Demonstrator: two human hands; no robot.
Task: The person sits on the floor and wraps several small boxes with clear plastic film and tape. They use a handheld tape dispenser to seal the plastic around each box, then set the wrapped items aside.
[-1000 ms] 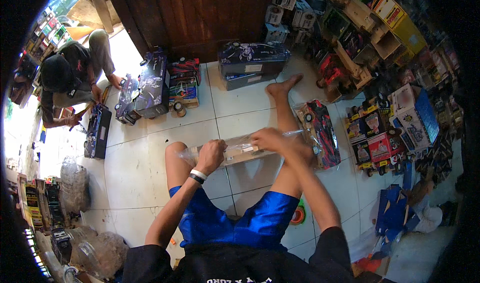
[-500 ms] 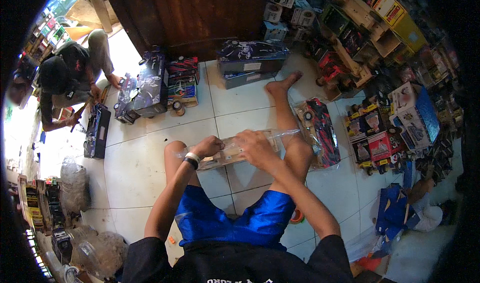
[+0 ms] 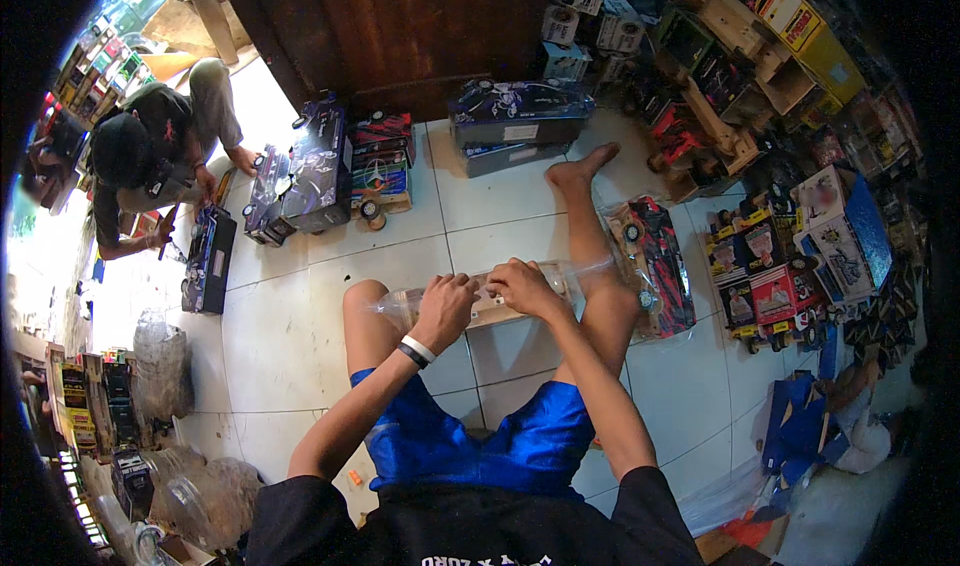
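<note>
Wooden board (image 3: 510,316) under clear plastic film (image 3: 400,309) lies across our knees (image 3: 366,298), our left hand (image 3: 447,306) and right hand (image 3: 522,288) now closer together over its middle, fingers curled, pinch on film unclear, so film-handling seems unfinished.

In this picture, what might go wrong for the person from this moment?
The clear plastic wrap might crease or tear where the left hand and right hand meet over it.
The wooden piece spans the gap between the knees, so it might shift if a leg moves.
The red-and-black toy truck is close beside the right leg and might get knocked.
</note>
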